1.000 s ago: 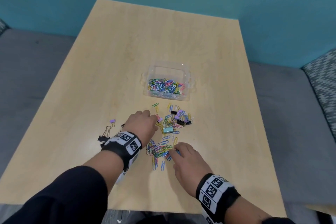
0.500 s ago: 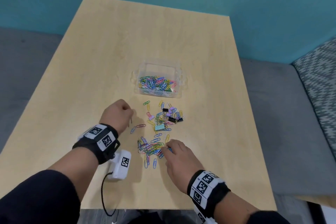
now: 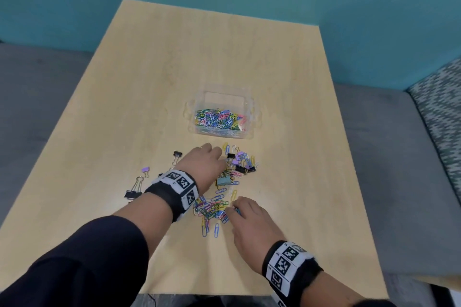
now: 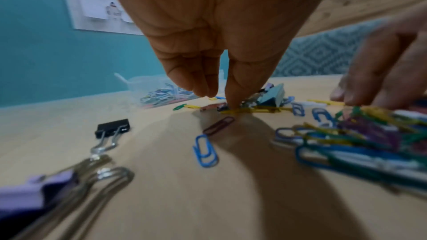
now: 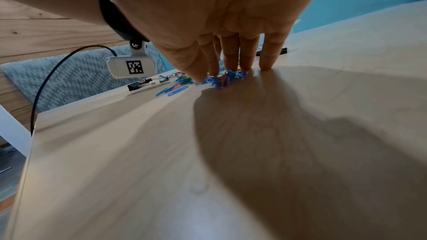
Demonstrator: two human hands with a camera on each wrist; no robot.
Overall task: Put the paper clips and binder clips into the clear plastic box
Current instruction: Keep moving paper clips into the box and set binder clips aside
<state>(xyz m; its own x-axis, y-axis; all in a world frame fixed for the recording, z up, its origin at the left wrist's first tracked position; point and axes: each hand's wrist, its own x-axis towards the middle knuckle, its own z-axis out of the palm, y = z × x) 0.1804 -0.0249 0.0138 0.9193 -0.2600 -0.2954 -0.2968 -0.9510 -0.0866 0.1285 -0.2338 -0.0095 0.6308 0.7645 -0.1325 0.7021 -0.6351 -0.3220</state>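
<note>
The clear plastic box [image 3: 249,117] sits mid-table, its floor covered with coloured paper clips. In front of it lies a mixed pile of paper and binder clips [image 3: 243,163], including a teal binder clip [image 3: 222,180]. My left hand [image 3: 219,157] reaches into that pile; in the left wrist view my left hand [image 4: 219,98] points down, thumb tip touching yellow paper clips [image 4: 251,110], fingers holding nothing. Nearer me is a heap of paper clips [image 3: 212,207]. My right hand [image 3: 233,208] presses straight fingertips [image 5: 231,65] onto its blue clips [image 5: 219,81].
Left of the piles lie a black binder clip [image 3: 177,154], a purple one [image 3: 145,169] and a larger black one [image 3: 133,192]. Bare wooden table [image 3: 199,57] surrounds the box. Grey seating and a teal wall border the table.
My left hand pulled back to the left half a second ago and has now returned right into the mixed pile. My right hand has stayed on the near heap.
</note>
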